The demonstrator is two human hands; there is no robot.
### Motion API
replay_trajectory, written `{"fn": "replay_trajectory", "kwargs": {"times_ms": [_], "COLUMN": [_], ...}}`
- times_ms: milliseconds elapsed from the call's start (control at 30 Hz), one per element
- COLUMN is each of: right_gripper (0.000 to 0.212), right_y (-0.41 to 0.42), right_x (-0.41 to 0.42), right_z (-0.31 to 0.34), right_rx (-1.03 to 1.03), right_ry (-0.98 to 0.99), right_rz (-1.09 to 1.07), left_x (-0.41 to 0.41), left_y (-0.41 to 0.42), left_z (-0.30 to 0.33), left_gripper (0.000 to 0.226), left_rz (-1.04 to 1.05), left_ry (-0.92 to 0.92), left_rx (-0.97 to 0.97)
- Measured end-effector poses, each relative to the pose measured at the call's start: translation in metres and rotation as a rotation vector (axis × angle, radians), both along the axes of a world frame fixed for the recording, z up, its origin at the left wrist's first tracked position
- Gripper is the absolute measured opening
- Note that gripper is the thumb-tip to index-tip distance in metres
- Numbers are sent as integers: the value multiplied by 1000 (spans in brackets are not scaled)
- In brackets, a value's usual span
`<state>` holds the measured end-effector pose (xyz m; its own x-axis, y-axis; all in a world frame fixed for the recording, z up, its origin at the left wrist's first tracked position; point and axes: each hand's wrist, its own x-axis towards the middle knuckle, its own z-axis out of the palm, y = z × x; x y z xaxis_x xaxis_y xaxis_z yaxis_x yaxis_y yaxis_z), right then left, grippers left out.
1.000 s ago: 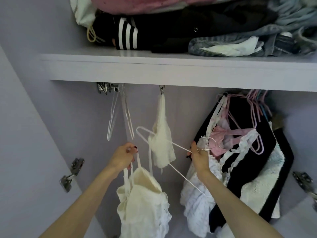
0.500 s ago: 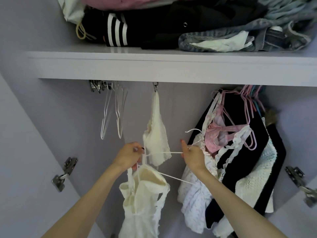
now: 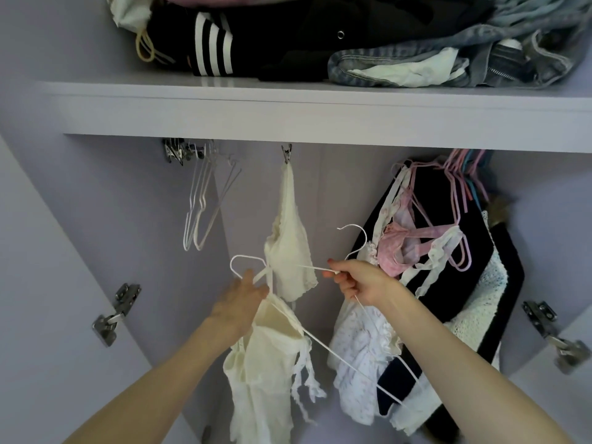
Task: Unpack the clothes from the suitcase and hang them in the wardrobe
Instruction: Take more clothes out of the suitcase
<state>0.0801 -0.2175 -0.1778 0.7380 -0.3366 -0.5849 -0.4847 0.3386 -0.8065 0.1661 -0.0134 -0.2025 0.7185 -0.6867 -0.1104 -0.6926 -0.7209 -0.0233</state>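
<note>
Both forearms reach up into the wardrobe. Left hand is closed loosely around the strap of a cream top; the strap is looped over the left shoulder of a white hanger, and the top dangles below the hand. Right hand is fisted on the hanger wire just under its hook, fingers curled tight round it; the hook points up, free of any rail, and the hanger is tilted, its far arm running down to the right past the forearm. Just behind the hands, a small cream lace piece hangs from a metal clip under the shelf. Left of that, empty white hangers hang next to a cluster of clips. To the right, a packed bunch of hung clothes: black, white knit, pink lace, on pink hangers. Door hinges show on both sides. Furthest up, the shelf carries a folded pile of black, striped and denim items. Suitcase is out of view.
</note>
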Motion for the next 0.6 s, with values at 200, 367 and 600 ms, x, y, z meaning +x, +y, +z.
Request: {"fn": "replay_trajectory", "kwargs": {"times_ms": [200, 367, 600], "right_gripper": [29, 26, 33], "right_y": [-5, -12, -30], "right_x": [-2, -4, 25], "right_z": [18, 18, 11], "right_rx": [114, 174, 521], "right_ry": [-45, -86, -432], "right_rz": [-10, -54, -646], "left_x": [-1, 14, 7], "left_y": [-11, -8, 8], "left_z": [10, -2, -2], "left_gripper": [41, 25, 34], "left_rz": [54, 4, 43], "left_ry": [-225, 24, 577], "left_rx": [-87, -502, -988]}}
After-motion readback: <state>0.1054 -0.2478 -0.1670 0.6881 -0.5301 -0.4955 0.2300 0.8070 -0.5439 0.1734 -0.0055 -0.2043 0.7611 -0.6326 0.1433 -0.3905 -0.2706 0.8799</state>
